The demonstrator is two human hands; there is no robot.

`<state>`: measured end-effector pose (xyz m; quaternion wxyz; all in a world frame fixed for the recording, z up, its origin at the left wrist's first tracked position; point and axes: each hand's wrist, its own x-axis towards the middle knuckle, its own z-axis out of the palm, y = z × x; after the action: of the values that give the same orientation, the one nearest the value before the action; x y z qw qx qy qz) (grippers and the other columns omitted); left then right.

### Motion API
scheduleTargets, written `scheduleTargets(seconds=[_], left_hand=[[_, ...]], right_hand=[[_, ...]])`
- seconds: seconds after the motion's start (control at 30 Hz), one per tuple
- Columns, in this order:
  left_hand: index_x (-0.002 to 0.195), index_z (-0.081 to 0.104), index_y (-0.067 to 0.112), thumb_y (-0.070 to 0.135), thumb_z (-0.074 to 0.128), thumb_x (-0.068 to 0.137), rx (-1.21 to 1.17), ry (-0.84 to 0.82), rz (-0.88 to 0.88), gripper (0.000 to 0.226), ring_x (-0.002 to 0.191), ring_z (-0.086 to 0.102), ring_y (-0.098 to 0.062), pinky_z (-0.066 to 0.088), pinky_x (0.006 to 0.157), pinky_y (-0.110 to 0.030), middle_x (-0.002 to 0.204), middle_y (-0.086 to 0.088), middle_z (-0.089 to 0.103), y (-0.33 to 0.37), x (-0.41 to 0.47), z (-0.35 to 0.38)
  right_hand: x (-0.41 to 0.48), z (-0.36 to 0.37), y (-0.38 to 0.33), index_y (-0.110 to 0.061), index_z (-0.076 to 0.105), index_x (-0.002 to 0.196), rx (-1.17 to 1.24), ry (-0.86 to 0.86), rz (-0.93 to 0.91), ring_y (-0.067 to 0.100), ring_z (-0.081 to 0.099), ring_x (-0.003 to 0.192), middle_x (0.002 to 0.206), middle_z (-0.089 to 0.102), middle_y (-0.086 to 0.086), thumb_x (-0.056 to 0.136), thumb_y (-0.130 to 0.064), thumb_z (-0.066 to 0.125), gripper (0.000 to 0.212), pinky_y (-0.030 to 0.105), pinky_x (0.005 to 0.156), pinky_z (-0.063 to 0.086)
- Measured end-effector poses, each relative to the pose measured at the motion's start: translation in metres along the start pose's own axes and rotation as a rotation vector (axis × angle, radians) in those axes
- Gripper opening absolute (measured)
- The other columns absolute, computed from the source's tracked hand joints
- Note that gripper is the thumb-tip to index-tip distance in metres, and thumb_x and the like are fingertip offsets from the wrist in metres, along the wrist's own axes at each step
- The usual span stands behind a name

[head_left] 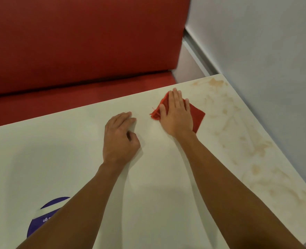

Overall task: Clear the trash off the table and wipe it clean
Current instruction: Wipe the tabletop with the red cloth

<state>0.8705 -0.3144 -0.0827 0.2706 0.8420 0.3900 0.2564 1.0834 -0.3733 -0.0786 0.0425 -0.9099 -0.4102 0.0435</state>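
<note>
1. Where the view looks down from head height, a pale table (58, 159) fills the lower half of the scene. Its far edge slants upward to the right until it meets a wall.
2. Beyond that far edge stands a red padded seat (76, 42), with a tall backrest above a lower cushion.
3. A plain grey-white wall (265, 42) runs along the right side of the table.
4. Brownish smeared stains (253, 141) cover the strip of table nearest the wall, from the far corner down towards the near right.
5. Two bare forearms reach in from the bottom edge, roughly side by side.
6. The right hand (176, 114) lies palm down with its fingers straight and together, pressing flat on a cloth near the far edge.
7. The left hand (120, 139) rests on the bare table just beside the right one. Its fingers are loosely bent, the thumb is tucked in, and it holds nothing.
8. The red cloth (197, 115) lies folded under the right hand, showing on both sides of it. One corner points towards the stains without quite touching them, and a frayed edge faces the left hand.
9. A purple round sticker (38, 220) with small white lettering sits at the lower left, partly hidden by the left forearm.
</note>
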Motion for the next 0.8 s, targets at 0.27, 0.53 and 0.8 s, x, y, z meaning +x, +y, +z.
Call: scheduleTargets(seconds=[0.27,0.53,0.8], left_hand=[[0.118,0.075,0.012,0.012,0.053,0.080,0.006,0.030,-0.021,0.044,0.130,0.053,-0.018,0.033,0.115,-0.030,0.133,0.000,0.069,-0.002,0.001,-0.002],[0.130,0.067,0.012,0.019,0.060,0.089,0.112,-0.124,0.100,0.042,0.145,0.044,-0.027,0.029,0.126,-0.048,0.151,-0.008,0.057,0.005,-0.020,-0.006],[0.135,0.065,0.009,0.007,0.064,0.091,0.030,-0.342,0.437,0.045,0.150,0.040,-0.025,0.020,0.129,-0.044,0.154,-0.009,0.053,0.076,-0.108,0.025]], right_hand=[[-0.036,0.003,-0.020,-0.018,-0.001,0.167,-0.018,-0.048,-0.202,0.020,-0.008,0.162,0.176,-0.006,0.002,0.108,-0.055,0.004,0.070,0.048,0.131,0.003],[-0.206,0.004,-0.014,-0.016,-0.003,0.167,0.038,-0.008,0.056,0.021,-0.011,0.161,0.175,-0.008,0.002,0.109,-0.055,0.001,0.070,0.049,0.131,0.005],[-0.329,0.003,0.026,-0.019,-0.003,0.167,0.135,0.082,0.445,0.013,-0.012,0.161,0.175,-0.007,-0.003,0.110,-0.058,0.013,0.071,0.045,0.132,0.004]])
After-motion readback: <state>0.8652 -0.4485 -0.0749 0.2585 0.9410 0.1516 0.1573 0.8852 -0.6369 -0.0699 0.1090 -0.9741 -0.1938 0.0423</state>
